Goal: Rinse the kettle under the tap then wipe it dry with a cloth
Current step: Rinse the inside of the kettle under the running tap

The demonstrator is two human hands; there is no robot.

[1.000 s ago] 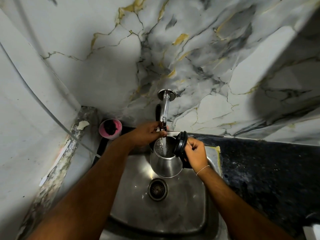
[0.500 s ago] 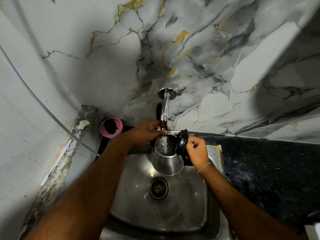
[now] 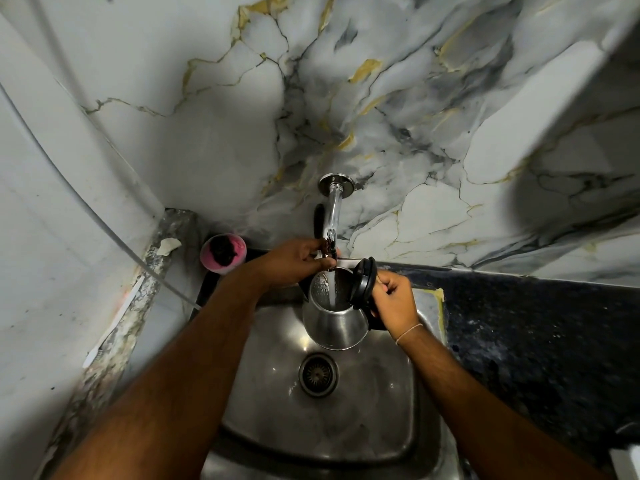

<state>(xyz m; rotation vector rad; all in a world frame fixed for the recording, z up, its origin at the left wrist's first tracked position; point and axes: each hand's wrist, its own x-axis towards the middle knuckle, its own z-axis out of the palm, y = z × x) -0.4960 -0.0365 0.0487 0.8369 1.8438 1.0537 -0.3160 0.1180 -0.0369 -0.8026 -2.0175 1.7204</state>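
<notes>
Two hands at work: I see both of them over the sink [image 3: 391,403], one on the tap, one on the kettle.
Left hand: my left hand [image 3: 292,261] reaches to the end of the tap [image 3: 333,216], its fingers [image 3: 320,263] curled and pinched on the fitting at the spout's end; I cannot make out the exact part they press.
Right hand: my right hand [image 3: 393,301] is closed in a fist around the kettle's dark handle, knuckles toward me, a thin pale band on the wrist.
Kettle: the steel kettle [image 3: 334,323] hangs above the basin, clear of its floor, at 9 o'clock from the right fist and touching it at the handle.
Kettle against left fingers: its open mouth sits just below them, at 6 o'clock from the pinch.
Lid: the black lid [image 3: 363,282] stands flipped up at the kettle's 3 o'clock edge, just beside the right thumb.
Water: a thin stream [image 3: 331,287] falls from the spout straight into the open mouth.
Drain: the round drain [image 3: 318,374] lies at 6 o'clock from the kettle.
Pink cup: a pink cup [image 3: 223,252] with something dark inside stands at 9 o'clock from the left hand, on the ledge by the wall.
Counter: dark speckled counter [image 3: 536,341] runs off at 3 o'clock from the sink.
</notes>
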